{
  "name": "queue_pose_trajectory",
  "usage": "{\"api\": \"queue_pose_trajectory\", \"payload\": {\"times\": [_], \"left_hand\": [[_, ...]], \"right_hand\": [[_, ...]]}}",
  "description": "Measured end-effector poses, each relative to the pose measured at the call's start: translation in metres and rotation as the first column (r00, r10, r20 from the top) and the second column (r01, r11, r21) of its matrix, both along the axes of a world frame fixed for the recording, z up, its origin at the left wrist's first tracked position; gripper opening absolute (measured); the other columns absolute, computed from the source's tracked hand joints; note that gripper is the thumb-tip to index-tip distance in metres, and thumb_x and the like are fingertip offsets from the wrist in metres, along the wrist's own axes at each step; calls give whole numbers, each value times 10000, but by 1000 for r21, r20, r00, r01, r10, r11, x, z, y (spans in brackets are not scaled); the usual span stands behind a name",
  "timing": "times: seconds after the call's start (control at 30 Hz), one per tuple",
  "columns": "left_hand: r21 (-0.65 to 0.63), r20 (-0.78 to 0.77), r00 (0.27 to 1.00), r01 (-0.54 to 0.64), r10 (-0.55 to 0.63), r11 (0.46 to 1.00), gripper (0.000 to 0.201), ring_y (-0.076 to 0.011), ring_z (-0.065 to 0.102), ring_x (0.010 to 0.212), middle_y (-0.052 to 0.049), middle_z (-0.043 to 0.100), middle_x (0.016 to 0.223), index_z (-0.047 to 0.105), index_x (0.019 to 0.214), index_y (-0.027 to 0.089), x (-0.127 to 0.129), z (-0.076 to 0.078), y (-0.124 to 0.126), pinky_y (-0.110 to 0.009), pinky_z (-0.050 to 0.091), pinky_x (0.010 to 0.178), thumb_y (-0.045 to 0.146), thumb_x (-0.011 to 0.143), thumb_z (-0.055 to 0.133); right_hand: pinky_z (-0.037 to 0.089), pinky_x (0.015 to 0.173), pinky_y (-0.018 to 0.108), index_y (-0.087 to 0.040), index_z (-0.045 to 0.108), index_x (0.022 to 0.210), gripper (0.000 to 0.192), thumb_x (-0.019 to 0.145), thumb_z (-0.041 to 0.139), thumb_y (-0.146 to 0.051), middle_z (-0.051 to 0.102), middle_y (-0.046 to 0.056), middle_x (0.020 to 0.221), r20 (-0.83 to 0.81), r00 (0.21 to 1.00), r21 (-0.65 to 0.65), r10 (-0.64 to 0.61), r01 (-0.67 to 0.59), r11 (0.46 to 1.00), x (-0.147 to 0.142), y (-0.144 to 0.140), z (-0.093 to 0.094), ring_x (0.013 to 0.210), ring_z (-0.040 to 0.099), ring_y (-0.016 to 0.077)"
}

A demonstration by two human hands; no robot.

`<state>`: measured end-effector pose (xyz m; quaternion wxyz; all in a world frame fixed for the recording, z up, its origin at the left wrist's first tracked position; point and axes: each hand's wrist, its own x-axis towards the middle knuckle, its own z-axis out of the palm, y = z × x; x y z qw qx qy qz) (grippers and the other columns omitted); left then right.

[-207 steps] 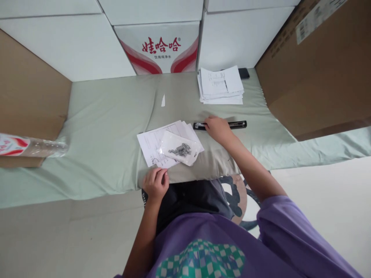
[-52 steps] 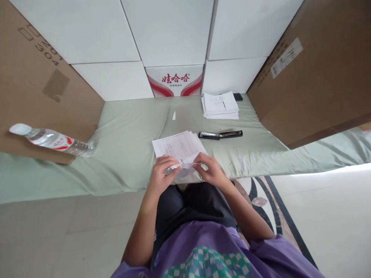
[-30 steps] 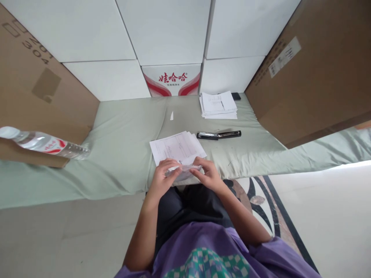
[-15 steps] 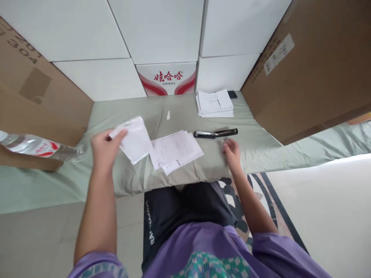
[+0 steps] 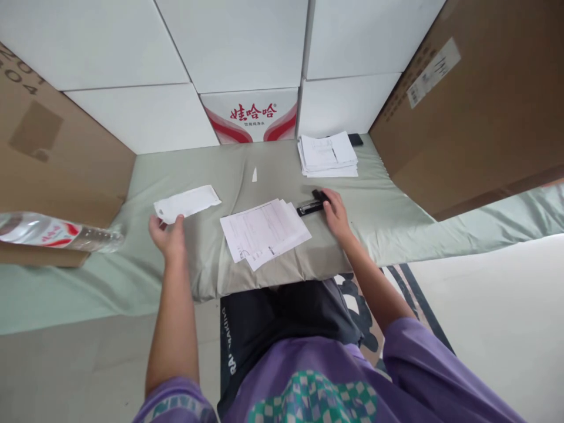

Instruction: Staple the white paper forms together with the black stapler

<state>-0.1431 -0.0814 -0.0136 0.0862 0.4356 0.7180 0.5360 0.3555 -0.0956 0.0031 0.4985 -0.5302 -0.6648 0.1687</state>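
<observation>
My left hand [image 5: 168, 235] is at the near edge of a small piece of white paper [image 5: 187, 202], its thumb on top and the fingers curled at the left corner. Whether the paper is one sheet or several together I cannot tell. On the right, my right hand [image 5: 336, 214] is closed around the far end of a black stapler [image 5: 310, 208], whose hinged black arm is raised beside the fingertips. Between the hands, overlapping printed sheets [image 5: 264, 229] lie flat on the green cloth.
A stack of papers [image 5: 328, 154] lies at the back right, with a black object [image 5: 355, 140] behind it. A paper scrap [image 5: 254, 174] rests mid-table. A water bottle [image 5: 57, 231] is at the left. White boxes [image 5: 247, 47] and brown cartons [image 5: 480, 117] wall in the surface.
My left hand has lowered the white paper toward the cloth, and it now lies flatter. My right hand has moved left onto the stapler, and its opened-out arm has swung up.
</observation>
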Motion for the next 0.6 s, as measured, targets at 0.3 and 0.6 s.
{"api": "queue_pose_trajectory", "payload": {"times": [0.3, 0.6], "left_hand": [[-3, -79, 987, -141, 140, 990, 500, -196, 620, 987, -82, 625, 1175, 598, 1250, 154, 49, -5, -47, -341, 532, 842, 201, 764, 705], [-349, -216, 912, 262, -349, 900, 440, -237, 682, 889, -75, 739, 939, 708, 1165, 178, 82, 8, -51, -373, 525, 924, 495, 870, 630]], "right_hand": [[393, 1087, 494, -241, 713, 1194, 382, 1035, 403, -397, 732, 105, 1216, 342, 936, -90, 84, -56, 994, -8, 20, 17, 1208, 625, 282], [459, 933, 416, -222, 727, 1163, 412, 1027, 442, -487, 742, 100, 1107, 489, 784, -334, 381, -235, 913, -8, 32, 38, 1061, 646, 284]]}}
